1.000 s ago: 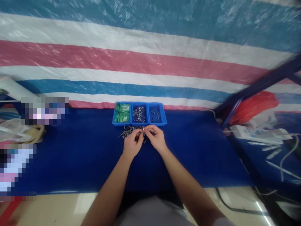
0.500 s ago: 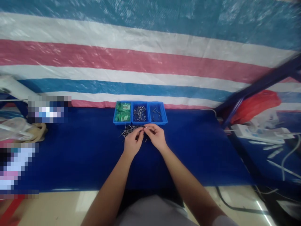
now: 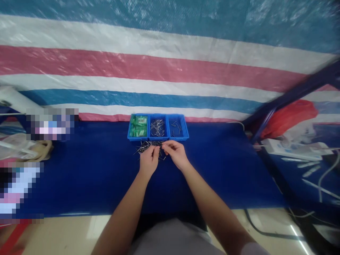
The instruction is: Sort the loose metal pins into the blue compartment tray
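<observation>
At centre frame, the left hand (image 3: 148,162) and right hand (image 3: 178,154), each grip narrow, contents indiscernible, adjoin loose metal pins (image 3: 145,145), which brushing fingers could scatter across the counter (image 3: 101,170).

At the far edge of the tabletop (image 3: 217,170), three blue bins (image 3: 185,136) in one row. In the left bin (image 3: 128,135), at least two green packets (image 3: 140,131). In the middle bin (image 3: 167,139), some dozens of metal pins (image 3: 157,128), too crowded for exact count. In the right bin (image 3: 183,137), only several pins, fewer than in the middle. Just before the bins, one loose pile (image 3: 145,144) of pins, also not countable. One left hand (image 3: 148,161), one right hand (image 3: 177,154).
</observation>
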Demonstrator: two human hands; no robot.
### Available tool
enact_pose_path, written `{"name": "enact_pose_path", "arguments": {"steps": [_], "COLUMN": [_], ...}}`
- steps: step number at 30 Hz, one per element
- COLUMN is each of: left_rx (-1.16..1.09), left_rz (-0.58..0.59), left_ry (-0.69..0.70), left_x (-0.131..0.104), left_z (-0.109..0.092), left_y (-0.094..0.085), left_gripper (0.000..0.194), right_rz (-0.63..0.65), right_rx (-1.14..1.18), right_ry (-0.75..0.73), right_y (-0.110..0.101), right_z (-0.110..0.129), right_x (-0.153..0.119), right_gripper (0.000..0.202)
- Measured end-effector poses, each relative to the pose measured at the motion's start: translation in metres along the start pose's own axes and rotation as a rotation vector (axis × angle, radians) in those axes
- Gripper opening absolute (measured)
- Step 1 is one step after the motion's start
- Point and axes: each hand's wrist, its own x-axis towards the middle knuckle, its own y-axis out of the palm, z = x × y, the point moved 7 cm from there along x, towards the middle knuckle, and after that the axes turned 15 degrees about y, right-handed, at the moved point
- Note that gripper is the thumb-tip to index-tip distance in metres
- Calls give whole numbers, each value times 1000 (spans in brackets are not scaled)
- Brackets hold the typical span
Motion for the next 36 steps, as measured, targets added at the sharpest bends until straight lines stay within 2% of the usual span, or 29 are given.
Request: {"name": "enact_pose_path", "arguments": {"steps": [5,12,19,22,25,26,27,31,33,36], "left_rx": [-11,-66,-35,-31,-19,-12,-6,-8,-7,-4], "left_rz": [7,-34,-32,-33,-32,-28,-24,-23,-22,-29], "left_ry": [-12,-75,-44,-37,-28,-26,-26,-32,-29,-23], "left_x": [-1,-1,-1,0,0,0,1,0,0,0], "left_z": [2,5,4,4,3,2,2,3,4,4], "left_y": [1,-1,-1,-1,-2,-2,-2,-1,-1,-1], "left_gripper": [31,31,30,30,31,31,30,30,29,30], "right_rz": [74,39,-8,-12,23,29,22,-108,-109,-40], "right_rx": [164,257,221,154,68,19,-47,-460,-658,-842], "right_ry": [29,100,89,48,-35,-62,-84,-218,-301,-379], "right_y": [3,1,-5,-4,-1,0,1,1,6,16], "right_z": [-6,-4,-5,-3,2,3,4,10,13,13], "right_x": [2,2,6,5,2,1,0,-6,-9,-11], "right_gripper": [18,19,20,31,57,60,56,21,17,19]}}
